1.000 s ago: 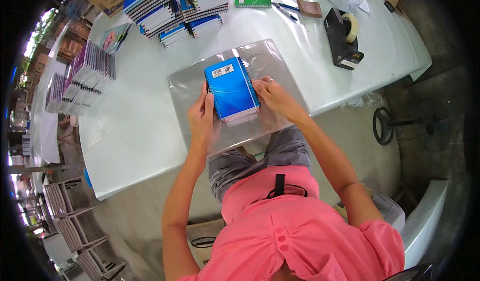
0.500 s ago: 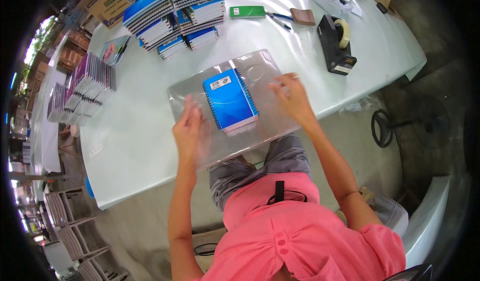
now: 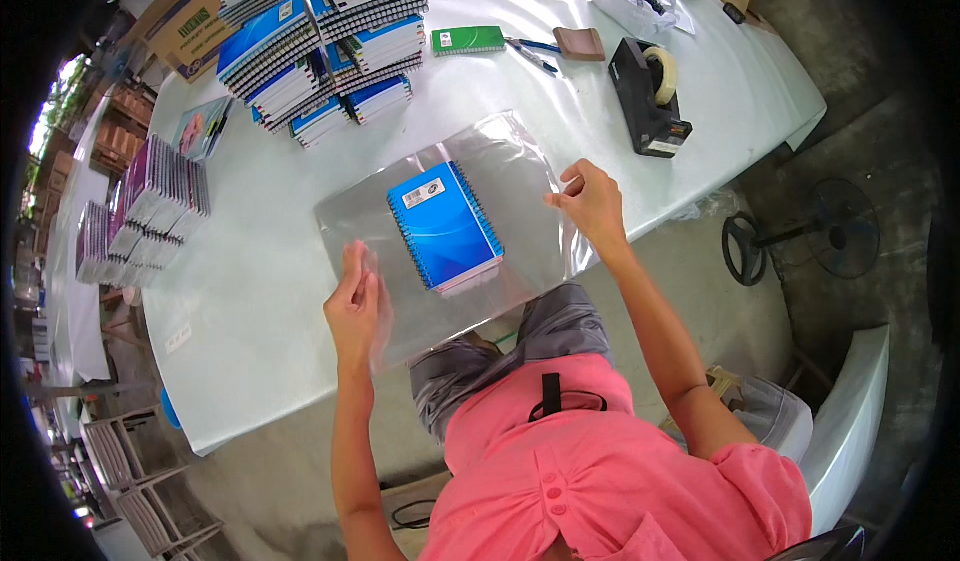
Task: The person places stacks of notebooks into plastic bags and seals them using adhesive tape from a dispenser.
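Observation:
A small stack of blue spiral notebooks (image 3: 452,236) lies in the middle of a clear plastic sheet (image 3: 352,223), close to the table's front edge. My left hand (image 3: 352,306) is closed on the sheet's left edge, which is raised a little by its fingers. At the opposite side, my right hand (image 3: 592,204) pinches the sheet's right edge between thumb and forefinger. Neither hand touches the notebooks.
Tall stacks of blue notebooks (image 3: 365,46) stand at the back, with purple ones (image 3: 160,196) to the left. Behind the sheet are a green notebook (image 3: 468,40), pliers (image 3: 535,49), a brown block (image 3: 580,44) and a tape dispenser (image 3: 640,101). A fan (image 3: 842,229) is at right.
My left hand has moved outward, from beside the notebooks to the sheet's left edge, and its fingers have closed there. My right hand has closed on the right edge. The whole view has shifted slightly.

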Available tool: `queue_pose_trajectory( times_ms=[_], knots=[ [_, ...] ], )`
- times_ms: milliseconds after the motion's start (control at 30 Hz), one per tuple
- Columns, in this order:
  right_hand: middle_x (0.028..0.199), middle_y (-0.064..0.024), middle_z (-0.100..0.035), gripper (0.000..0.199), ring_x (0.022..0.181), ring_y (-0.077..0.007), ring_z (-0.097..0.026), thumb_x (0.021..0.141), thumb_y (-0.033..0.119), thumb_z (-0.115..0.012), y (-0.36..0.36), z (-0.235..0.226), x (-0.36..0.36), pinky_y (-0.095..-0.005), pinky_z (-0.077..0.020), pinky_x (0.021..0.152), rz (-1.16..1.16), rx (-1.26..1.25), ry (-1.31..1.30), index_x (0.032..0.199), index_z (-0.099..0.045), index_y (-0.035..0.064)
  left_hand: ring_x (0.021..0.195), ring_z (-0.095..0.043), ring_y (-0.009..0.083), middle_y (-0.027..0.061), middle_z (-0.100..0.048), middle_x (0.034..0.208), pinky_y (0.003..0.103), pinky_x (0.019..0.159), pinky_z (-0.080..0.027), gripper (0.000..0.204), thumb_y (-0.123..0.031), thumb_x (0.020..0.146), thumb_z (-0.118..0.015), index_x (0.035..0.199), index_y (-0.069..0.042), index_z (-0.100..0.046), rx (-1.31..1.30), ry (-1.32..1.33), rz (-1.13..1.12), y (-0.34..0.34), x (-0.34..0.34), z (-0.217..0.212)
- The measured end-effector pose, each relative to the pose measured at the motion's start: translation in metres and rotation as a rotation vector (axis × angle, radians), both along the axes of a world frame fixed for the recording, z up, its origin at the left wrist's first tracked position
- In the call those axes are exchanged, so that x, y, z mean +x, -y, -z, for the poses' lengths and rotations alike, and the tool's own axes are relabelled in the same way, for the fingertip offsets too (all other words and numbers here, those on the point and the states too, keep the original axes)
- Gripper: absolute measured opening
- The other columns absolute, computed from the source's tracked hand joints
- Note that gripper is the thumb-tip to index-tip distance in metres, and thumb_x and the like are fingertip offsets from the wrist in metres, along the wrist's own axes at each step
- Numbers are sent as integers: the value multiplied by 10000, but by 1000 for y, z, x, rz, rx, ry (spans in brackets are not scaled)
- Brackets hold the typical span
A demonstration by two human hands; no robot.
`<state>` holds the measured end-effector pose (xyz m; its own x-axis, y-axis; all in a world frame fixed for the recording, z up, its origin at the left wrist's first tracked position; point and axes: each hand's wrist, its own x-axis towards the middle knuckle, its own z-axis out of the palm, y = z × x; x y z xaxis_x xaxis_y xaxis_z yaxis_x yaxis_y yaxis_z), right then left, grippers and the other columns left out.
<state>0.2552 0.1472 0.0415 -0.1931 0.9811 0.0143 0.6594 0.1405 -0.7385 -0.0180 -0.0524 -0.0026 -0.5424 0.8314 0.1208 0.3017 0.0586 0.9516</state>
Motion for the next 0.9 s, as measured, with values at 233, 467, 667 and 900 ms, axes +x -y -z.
queue_pose_trajectory(
  times_ms=[233,467,667,900],
  knots=[
    [700,-115,-612,349,650,-175,-589,659,213,-845,-18,14,17,-287,-462,610,-126,-177,-76,808,-625,-13,1379,-358,249,161,-484,1408,317,1086,-342,428,52,899,-528,1324,-5,-529,10,10,-11,0,0,-2],
    [644,-66,-633,293,603,-114,-612,657,71,-811,-5,17,19,-261,-458,554,1,-69,-78,857,-617,-19,1372,-368,254,153,-514,1383,329,1099,-325,422,56,896,-531,1313,-8,-542,-4,-35,-12,-1,1,-2],
    [721,-166,-672,206,667,-305,-670,745,32,-725,15,13,3,-362,-488,613,-14,173,46,885,-582,-21,1375,-365,252,149,-519,1378,331,1109,-310,417,63,899,-525,1311,-4,-542,36,-27,-3,0,1,1],
    [687,-193,-643,159,694,-401,-648,801,43,-638,22,2,-5,-495,-466,625,-45,255,273,882,-503,23,1375,-365,246,147,-519,1378,324,1113,-304,418,67,902,-518,1315,0,-536,46,16,-12,-1,0,2]
  ],
)
